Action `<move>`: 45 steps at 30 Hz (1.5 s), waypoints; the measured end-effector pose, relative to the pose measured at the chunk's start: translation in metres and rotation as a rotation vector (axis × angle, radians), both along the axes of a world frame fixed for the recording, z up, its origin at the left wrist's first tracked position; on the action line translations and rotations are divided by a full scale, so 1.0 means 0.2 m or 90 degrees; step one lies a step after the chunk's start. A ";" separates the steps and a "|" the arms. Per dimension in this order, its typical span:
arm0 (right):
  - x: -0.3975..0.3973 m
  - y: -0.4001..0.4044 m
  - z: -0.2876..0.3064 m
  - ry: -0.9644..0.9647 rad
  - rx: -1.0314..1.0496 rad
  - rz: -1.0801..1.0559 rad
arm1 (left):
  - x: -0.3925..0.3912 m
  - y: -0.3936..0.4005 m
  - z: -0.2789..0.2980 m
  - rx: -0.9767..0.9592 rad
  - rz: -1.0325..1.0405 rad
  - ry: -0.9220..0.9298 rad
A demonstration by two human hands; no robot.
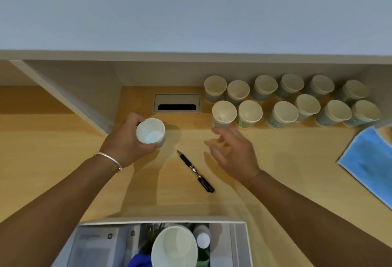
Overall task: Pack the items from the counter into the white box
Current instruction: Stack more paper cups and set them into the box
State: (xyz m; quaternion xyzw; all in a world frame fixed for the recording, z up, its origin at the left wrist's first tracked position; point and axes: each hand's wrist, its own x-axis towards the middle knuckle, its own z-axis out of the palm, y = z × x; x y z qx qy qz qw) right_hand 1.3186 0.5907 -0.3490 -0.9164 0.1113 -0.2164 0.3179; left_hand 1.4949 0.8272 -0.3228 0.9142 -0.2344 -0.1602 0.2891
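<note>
1. The left hand (127, 139) was wrapped around a small white paper cup (151, 132), fingers curled round its side, mouth of the cup facing up at the camera. It sat just over the light wooden counter (63, 139), near the grey cable-port plate with the black slot (176, 103); couldn't tell if the cup's base was touching the wood or not. There was a thin silver bangle (109, 159) on that wrist
2. The right hand (233, 152) wasn't holding anything, fingers loose and spread, hovering over the counter just in front of the cup rows
3. A black pen with a silver middle band (195, 171) lay diagonally on the counter between the two hands, touching neither
4. Two rows of pale paper cups with greenish printed sides (286, 99) stood upside down along the back of the counter under the white overhead shelf (191, 22), twelve of them as far as I could count
5. A blue cloth with a pale edge (369, 160) lay flat on the far right, partly cut off by the frame
6. The open white box (247, 243) sat at the bottom edge, closest to the person. Inside it already: a bigger white paper cup (174, 247) standing mouth up, a bottle with a white cap (203, 240) just beside it, something blue (140, 261) at the bottom and some grey packaging on the left that was too blurry to make out
</note>
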 end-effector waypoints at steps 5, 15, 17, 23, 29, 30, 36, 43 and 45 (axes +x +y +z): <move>0.16 -0.18 0.21 0.076 -0.081 -0.135 | 0.00 0.00 -0.01 -0.021 0.010 0.002; 0.24 -0.21 0.12 0.180 -0.196 -0.153 | -0.03 0.00 0.00 -0.022 0.022 0.003; 0.24 -0.21 0.12 0.171 -0.189 -0.156 | -0.04 0.00 0.00 -0.026 0.025 0.005; 0.18 -0.30 0.28 0.100 -0.031 -0.142 | -0.04 -0.01 -0.02 -0.032 0.029 0.007; 0.07 -0.53 0.46 0.085 -0.060 -0.221 | -0.04 -0.04 -0.02 -0.031 0.019 -0.010; 0.06 -0.54 0.45 0.099 -0.066 -0.221 | -0.04 -0.04 -0.02 -0.029 0.017 -0.012; 0.06 -0.53 0.33 0.162 -0.079 -0.202 | -0.04 -0.06 -0.03 -0.022 0.014 -0.019; 0.07 -0.52 0.16 0.272 -0.113 -0.160 | -0.04 -0.06 -0.03 -0.011 0.015 -0.020; 0.08 -0.51 0.13 0.281 -0.098 -0.163 | -0.04 -0.06 -0.03 -0.012 0.011 -0.018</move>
